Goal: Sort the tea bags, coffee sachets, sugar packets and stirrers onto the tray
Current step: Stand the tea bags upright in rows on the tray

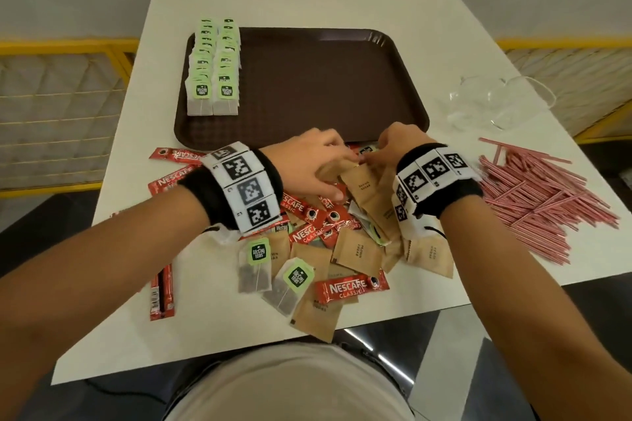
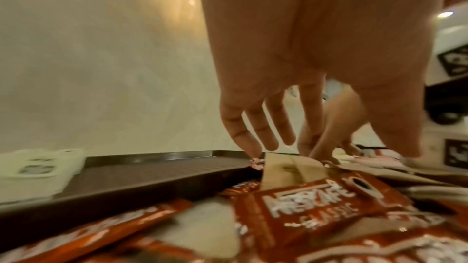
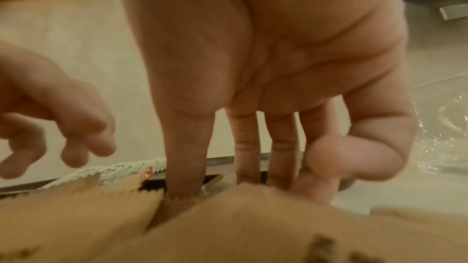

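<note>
A brown tray [image 1: 307,79] lies mid-table, with tea bags [image 1: 213,72] lined up in two rows along its left side. In front of it is a mixed pile: red coffee sachets [image 1: 349,289], brown sugar packets [image 1: 362,188] and loose tea bags [image 1: 256,260]. My left hand [image 1: 318,164] reaches into the pile's far edge by the tray rim [image 2: 152,183], fingers extended over a sugar packet [image 2: 286,169]. My right hand [image 1: 396,143] digs in beside it with straight fingers. Its fingertips are hidden behind a sugar packet [image 3: 253,227]. Pink stirrers [image 1: 533,202] lie heaped at the right.
A crumpled clear plastic bag [image 1: 492,99] lies right of the tray. Some sachets [image 1: 162,290] sit near the table's left front edge, and a sugar packet [image 1: 314,318] overhangs the front edge. Yellow railings flank the table.
</note>
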`<state>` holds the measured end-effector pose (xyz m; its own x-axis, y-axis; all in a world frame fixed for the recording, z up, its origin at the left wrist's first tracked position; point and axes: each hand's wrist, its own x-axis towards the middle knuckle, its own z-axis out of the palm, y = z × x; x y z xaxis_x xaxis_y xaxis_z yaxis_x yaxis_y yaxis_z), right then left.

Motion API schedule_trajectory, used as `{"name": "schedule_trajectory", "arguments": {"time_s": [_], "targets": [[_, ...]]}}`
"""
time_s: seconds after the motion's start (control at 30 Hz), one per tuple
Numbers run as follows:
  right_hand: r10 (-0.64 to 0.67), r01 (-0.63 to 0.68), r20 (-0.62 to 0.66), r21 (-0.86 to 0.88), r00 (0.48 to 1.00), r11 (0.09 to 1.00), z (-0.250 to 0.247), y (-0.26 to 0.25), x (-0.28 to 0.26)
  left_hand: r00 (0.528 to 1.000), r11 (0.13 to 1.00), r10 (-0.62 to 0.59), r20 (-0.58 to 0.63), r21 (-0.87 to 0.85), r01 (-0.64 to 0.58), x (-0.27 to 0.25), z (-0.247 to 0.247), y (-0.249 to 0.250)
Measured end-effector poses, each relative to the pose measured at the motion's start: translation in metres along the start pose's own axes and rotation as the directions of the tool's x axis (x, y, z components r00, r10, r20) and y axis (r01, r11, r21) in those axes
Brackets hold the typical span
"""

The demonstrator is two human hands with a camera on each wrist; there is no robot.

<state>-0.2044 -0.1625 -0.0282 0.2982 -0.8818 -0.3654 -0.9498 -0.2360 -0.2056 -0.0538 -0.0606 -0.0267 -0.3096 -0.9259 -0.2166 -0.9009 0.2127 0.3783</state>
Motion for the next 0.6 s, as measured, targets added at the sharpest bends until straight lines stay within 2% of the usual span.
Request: {"name": "schedule_trajectory", "arguments": {"time_s": [0.1,0.17,0.27,0.33,0.47,0.6], "targets": [[-0.013,0.012,0.018,0.072,1.000,0.997,-0.003,0.005,0.001,0.992,0.978,0.031,0.119,0.200,-0.054,0.016,0.005,0.010],[-0.006,0.001,0.038,0.125,0.999,0.992,-0.007,0.011,0.002,0.995,0.966,0.010,0.102,0.258,-0.036,0.019,0.005,0.007],[-0.017,0.004,0.073,0.171,0.997,0.985,-0.011,0.019,0.001,1.000,0.962,0.005,0.010,0.272,-0.007,0.015,0.002,-0.002],[-0.050,0.031,0.103,0.177,0.993,0.984,-0.013,0.021,0.002,0.996,0.961,0.084,-0.011,0.266,-0.078,0.013,0.001,-0.001],[-0.117,0.088,0.116,0.231,0.986,0.969,-0.024,0.020,0.003,0.971,0.940,0.216,0.103,0.245,-0.235,0.016,0.008,0.017],[-0.181,0.147,0.064,0.360,0.981,0.921,-0.032,0.017,0.002,0.957,0.916,0.235,0.170,0.291,-0.276,0.025,0.012,0.023]]}}
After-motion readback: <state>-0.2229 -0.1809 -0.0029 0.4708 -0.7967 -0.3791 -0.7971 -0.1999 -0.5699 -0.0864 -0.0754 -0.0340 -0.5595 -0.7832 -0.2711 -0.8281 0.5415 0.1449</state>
